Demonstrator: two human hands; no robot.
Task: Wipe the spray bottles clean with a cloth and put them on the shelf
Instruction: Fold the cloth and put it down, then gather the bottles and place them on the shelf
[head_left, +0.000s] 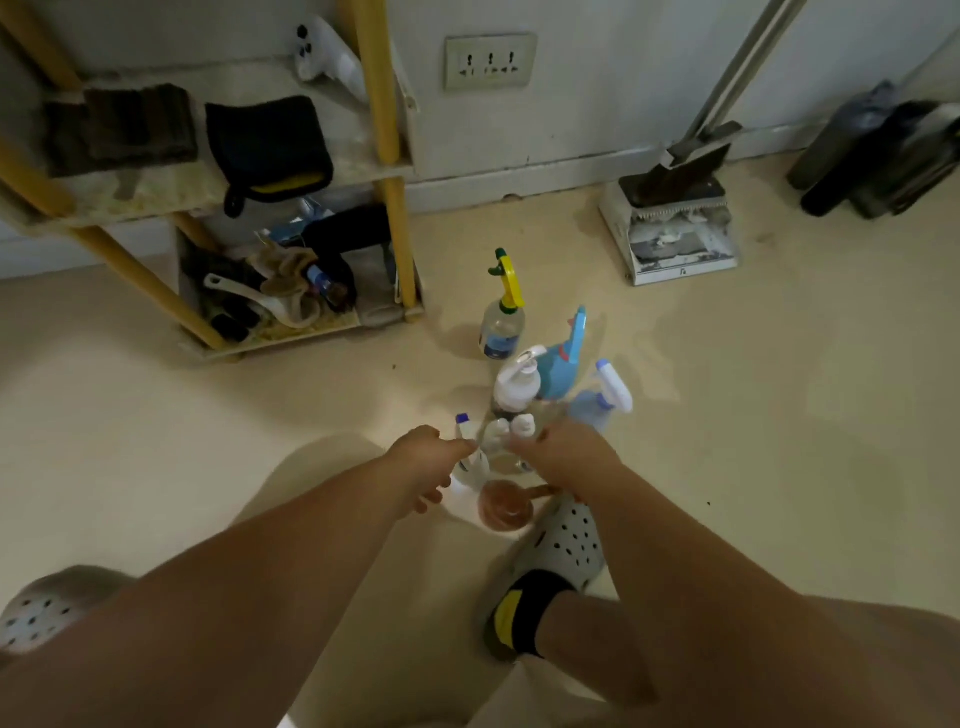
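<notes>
Reaching: both bare arms stretch down toward a cluster of spray bottles standing on the pale floor, just ahead of the person's clog.
Left hand: fingers curled, fingertips at a small white bottle with a blue cap; whether it truly grips the bottle or only touches it cannot be told through the blur.
Right hand: back of the hand faces the camera, fingers bent down over the white caps in the middle of the cluster; its hold is hidden, so how far it is closed cannot be told.
Bottles: a yellow-trigger bottle stands farthest from the person; nearer are a white pump bottle, a teal sprayer and a pale blue sprayer, close together; an amber bottle sits nearest the clog.
Shelf: a yellow-posted rack at upper left, against the wall, well apart from the bottles; dark cloths and a black-and-yellow mitt lie on its upper tier.
Elsewhere: a wall socket, and a dustpan by the wall.
</notes>
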